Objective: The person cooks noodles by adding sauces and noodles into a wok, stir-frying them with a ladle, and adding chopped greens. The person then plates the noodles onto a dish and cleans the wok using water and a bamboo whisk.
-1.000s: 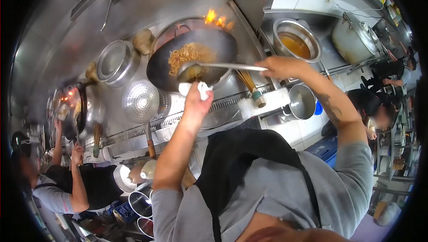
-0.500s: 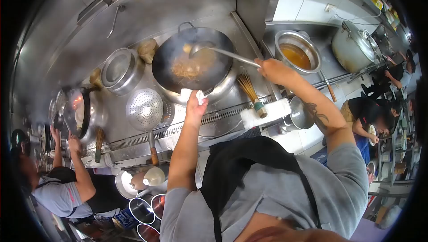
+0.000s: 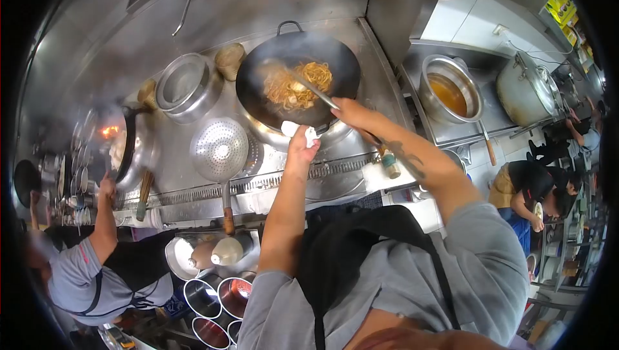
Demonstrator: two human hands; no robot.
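Note:
A black wok (image 3: pixel 251 69) sits on the burner, with browned noodles (image 3: pixel 319 79) and paler pieces inside. My left hand (image 3: pixel 303 148) is closed on a folded white cloth (image 3: pixel 289 128) at the wok's near edge, beside its near handle. My right hand (image 3: pixel 351 113) is wrapped round the handle of a metal ladle (image 3: pixel 314 90). The ladle reaches down into the noodles; steam and motion blur its bowl.
Left of the wok lie a perforated skimmer (image 3: pixel 220 149) and a metal pot (image 3: pixel 183 87). A pan of amber liquid (image 3: pixel 447 94) stands right. A co-worker (image 3: pixel 97 272) works at a flaming wok on the left. Behind the bamboo brush (image 3: pixel 389 161) sits a lidded stockpot (image 3: pixel 523 92).
The ladle has come down from the far part of the wok into the noodles, my right hand moving closer to the wok. The noodles now lie heaped and more visible. The view has shifted slightly.

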